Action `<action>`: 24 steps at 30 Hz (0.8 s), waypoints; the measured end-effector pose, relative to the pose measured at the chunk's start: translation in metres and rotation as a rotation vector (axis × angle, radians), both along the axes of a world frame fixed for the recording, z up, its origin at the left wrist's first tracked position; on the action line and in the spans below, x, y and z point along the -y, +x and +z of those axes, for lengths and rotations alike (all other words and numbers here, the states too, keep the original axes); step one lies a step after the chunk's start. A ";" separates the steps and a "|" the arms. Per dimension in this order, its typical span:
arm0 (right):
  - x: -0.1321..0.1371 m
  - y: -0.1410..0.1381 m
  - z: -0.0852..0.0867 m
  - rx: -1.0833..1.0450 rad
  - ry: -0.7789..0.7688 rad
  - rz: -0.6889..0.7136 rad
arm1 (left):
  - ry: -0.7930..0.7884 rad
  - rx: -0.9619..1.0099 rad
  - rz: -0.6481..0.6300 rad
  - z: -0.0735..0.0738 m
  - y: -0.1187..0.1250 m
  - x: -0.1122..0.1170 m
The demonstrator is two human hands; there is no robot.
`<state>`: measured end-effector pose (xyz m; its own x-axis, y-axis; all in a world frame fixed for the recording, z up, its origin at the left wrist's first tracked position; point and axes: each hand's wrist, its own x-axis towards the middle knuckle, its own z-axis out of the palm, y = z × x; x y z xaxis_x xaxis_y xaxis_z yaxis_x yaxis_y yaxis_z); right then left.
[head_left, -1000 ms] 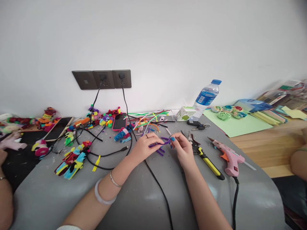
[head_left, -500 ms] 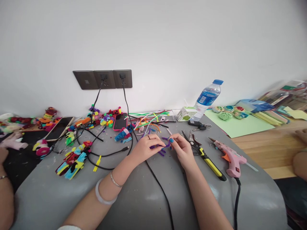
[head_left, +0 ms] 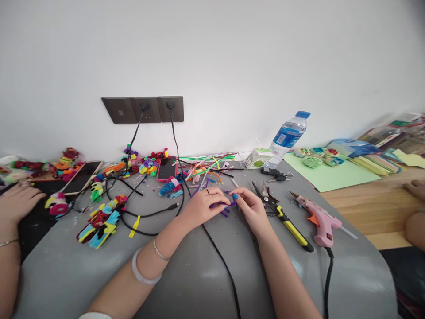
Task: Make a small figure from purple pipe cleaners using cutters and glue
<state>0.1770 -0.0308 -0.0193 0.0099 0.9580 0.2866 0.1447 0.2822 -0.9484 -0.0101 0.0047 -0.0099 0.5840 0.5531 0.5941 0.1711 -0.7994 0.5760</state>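
Note:
Between my two hands is a purple pipe cleaner (head_left: 216,205), bent and partly hidden by my fingers. My left hand (head_left: 206,204), with a ring and bracelets, pinches it from the left. On the other side my right hand (head_left: 249,207), its nails painted blue, closes thumb and finger on the same pipe cleaner. More purple pieces (head_left: 225,213) show just below and behind the fingers. Loose pipe cleaners (head_left: 212,163) in green, white, red and black lie in a heap beyond my hands. Pliers with black and yellow handles (head_left: 292,228) rest right of my right hand.
A pink glue gun (head_left: 323,226) lies at the right, its cord running forward. A water bottle (head_left: 288,136) leans by a small carton (head_left: 257,158) and keys (head_left: 280,176). Black cables (head_left: 219,254) cross the grey table. Colourful pipe-cleaner figures (head_left: 101,223) and another person's hand (head_left: 23,201) are at left.
My fingers have shifted only slightly around the purple pipe cleaner, and the right fingers sit a little closer to the left. At far left, another person's hand has come further into view.

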 end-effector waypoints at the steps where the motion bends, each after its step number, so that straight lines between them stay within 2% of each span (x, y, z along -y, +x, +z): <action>1: 0.000 0.000 0.000 0.005 -0.006 0.010 | 0.004 -0.001 -0.004 0.000 0.000 0.000; 7: 0.002 -0.001 0.004 0.012 -0.021 0.076 | 0.027 -0.012 0.001 -0.001 0.000 0.000; 17: 0.002 -0.003 0.005 -0.002 -0.053 0.078 | 0.079 -0.009 0.038 0.001 0.001 0.002; 24: 0.002 -0.003 0.007 0.018 -0.057 0.073 | -0.001 -0.018 0.098 0.003 0.001 0.005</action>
